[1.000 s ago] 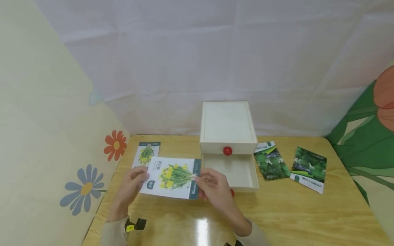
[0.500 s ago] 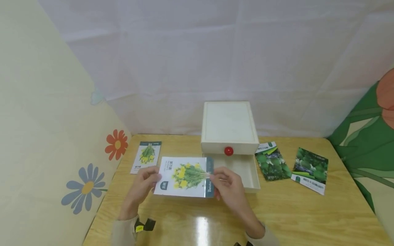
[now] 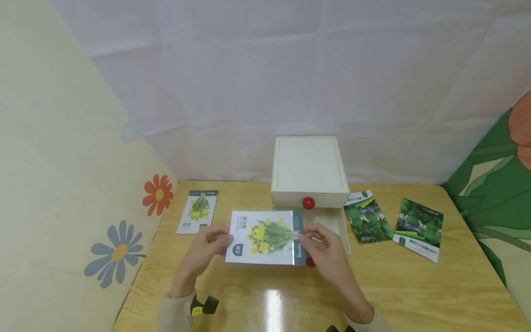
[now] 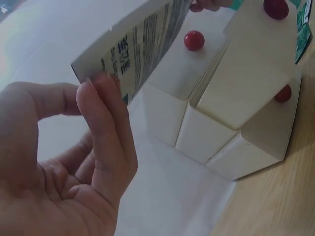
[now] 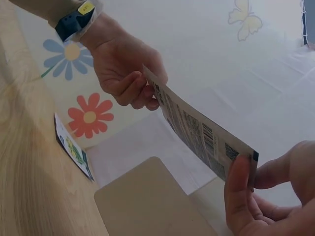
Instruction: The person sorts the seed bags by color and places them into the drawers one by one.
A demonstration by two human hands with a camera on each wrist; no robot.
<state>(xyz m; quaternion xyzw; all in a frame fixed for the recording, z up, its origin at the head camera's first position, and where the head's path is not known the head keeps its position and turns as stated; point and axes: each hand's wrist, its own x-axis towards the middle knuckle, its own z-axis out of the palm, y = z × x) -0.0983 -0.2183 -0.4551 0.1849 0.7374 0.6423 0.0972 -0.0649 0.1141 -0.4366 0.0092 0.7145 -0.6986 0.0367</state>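
Note:
A white seed packet (image 3: 263, 237) with yellow flowers and a dark green end strip is held level between both hands, sideways, in front of the drawer box. My left hand (image 3: 205, 253) pinches its left end between thumb and fingers, while my right hand (image 3: 329, 256) pinches the green-strip end. The packet's printed back, with a barcode (image 5: 208, 140), shows in the right wrist view. Behind the packet stands the small white drawer box (image 3: 309, 163) with red knobs. Its pulled-out drawer (image 3: 336, 226) is partly hidden by the packet and right hand.
Another yellow-flower packet (image 3: 198, 212) lies at the table's back left. Right of the box lie two green leafy packets, one beside the box (image 3: 367, 219) and one farther right (image 3: 419, 228). The wooden table (image 3: 415, 295) meets fabric walls at the back and sides.
Both hands have moved right together with the seed packet, bringing it in front of the pulled-out drawer. The packet on the back left is now fully uncovered apart from the hand's edge.

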